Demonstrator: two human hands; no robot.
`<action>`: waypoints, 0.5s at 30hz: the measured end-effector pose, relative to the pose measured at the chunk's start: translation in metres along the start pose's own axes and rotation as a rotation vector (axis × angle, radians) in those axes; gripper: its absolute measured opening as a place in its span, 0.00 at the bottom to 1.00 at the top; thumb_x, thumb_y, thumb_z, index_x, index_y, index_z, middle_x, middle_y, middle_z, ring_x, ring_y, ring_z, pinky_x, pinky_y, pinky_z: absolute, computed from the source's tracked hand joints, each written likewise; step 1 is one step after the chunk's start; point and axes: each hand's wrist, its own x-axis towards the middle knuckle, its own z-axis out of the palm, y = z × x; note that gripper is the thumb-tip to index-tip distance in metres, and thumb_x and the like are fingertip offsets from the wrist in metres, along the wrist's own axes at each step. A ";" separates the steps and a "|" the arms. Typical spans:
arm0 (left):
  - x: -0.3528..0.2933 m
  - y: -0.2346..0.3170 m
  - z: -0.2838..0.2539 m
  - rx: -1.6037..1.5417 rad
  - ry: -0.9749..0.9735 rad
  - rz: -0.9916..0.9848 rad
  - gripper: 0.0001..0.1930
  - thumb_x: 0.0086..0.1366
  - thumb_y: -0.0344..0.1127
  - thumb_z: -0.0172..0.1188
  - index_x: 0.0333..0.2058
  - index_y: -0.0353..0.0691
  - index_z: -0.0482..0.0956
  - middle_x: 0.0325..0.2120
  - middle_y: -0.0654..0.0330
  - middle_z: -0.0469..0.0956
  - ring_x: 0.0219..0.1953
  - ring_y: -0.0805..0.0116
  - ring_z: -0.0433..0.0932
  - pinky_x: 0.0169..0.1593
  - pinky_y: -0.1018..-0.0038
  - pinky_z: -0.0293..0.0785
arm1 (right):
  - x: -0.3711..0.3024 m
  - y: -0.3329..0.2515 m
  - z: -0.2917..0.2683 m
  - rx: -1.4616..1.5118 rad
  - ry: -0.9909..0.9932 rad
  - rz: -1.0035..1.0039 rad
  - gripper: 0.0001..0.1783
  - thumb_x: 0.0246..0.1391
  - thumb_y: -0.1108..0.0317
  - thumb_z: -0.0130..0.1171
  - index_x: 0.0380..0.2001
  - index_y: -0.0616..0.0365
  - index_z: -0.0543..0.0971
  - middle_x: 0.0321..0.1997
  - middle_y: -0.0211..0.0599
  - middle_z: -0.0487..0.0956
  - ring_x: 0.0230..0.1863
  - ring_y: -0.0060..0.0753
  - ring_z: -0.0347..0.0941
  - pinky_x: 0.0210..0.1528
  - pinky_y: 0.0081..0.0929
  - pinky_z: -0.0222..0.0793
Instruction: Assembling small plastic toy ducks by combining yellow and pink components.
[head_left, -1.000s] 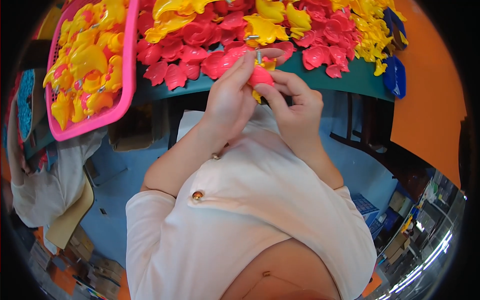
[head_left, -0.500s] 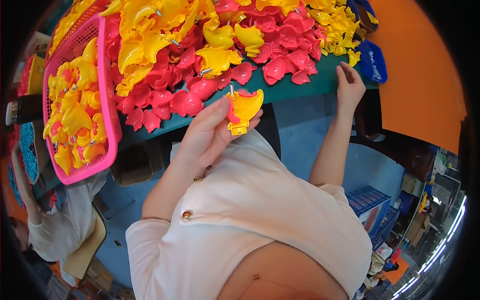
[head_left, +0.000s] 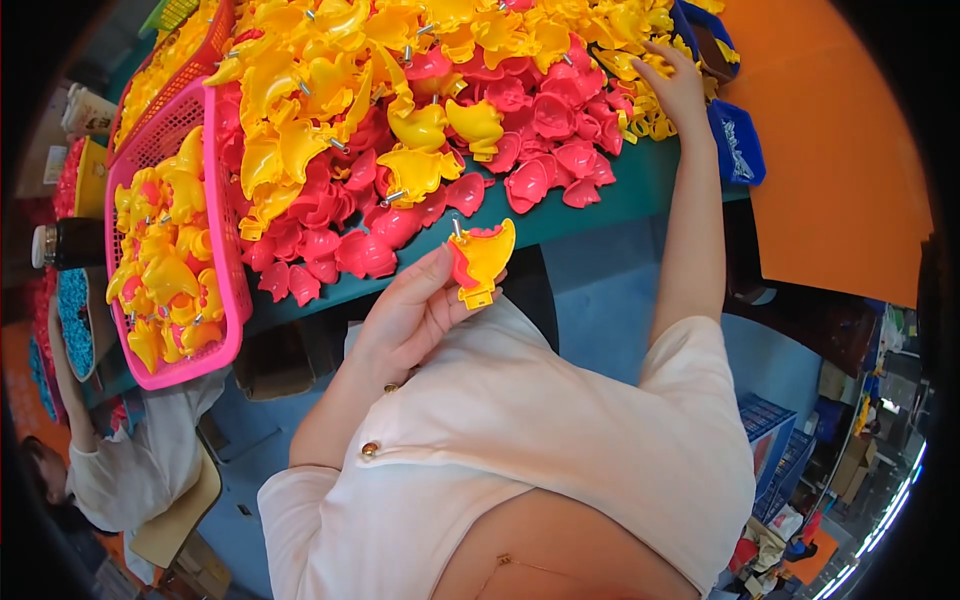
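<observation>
Right grip (head_left: 680, 92) moved to glossy, irregular yellow plastic pieces (head_left: 648, 112).

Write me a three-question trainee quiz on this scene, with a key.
1. Which hand holds the yellow plastic piece with the pink insert?
2. True or false: the right hand is at the small yellow parts.
3. What colour is the tray holding small pale parts? a) green b) blue c) orange

Key: 1. The left hand. 2. True. 3. b.
</observation>
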 end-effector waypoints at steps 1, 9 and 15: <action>0.000 0.000 0.001 0.013 -0.005 -0.016 0.24 0.68 0.44 0.49 0.54 0.30 0.64 0.50 0.50 0.71 0.52 0.60 0.73 0.56 0.65 0.71 | 0.008 0.000 0.009 0.103 -0.109 -0.047 0.21 0.46 0.54 0.65 0.40 0.57 0.80 0.42 0.36 0.79 0.42 0.33 0.73 0.45 0.28 0.69; 0.001 0.007 0.005 0.131 -0.040 0.019 0.22 0.67 0.43 0.51 0.54 0.33 0.67 0.49 0.56 0.73 0.50 0.67 0.74 0.54 0.70 0.71 | 0.033 -0.002 0.043 -0.042 0.016 0.120 0.23 0.45 0.54 0.67 0.39 0.60 0.80 0.32 0.36 0.81 0.27 0.35 0.77 0.34 0.29 0.73; 0.003 0.017 0.008 0.107 -0.071 0.043 0.23 0.67 0.42 0.51 0.55 0.34 0.65 0.51 0.55 0.71 0.51 0.65 0.72 0.55 0.68 0.70 | 0.019 -0.024 0.003 0.718 0.103 0.683 0.11 0.49 0.74 0.61 0.37 0.67 0.80 0.30 0.33 0.78 0.30 0.21 0.73 0.32 0.17 0.68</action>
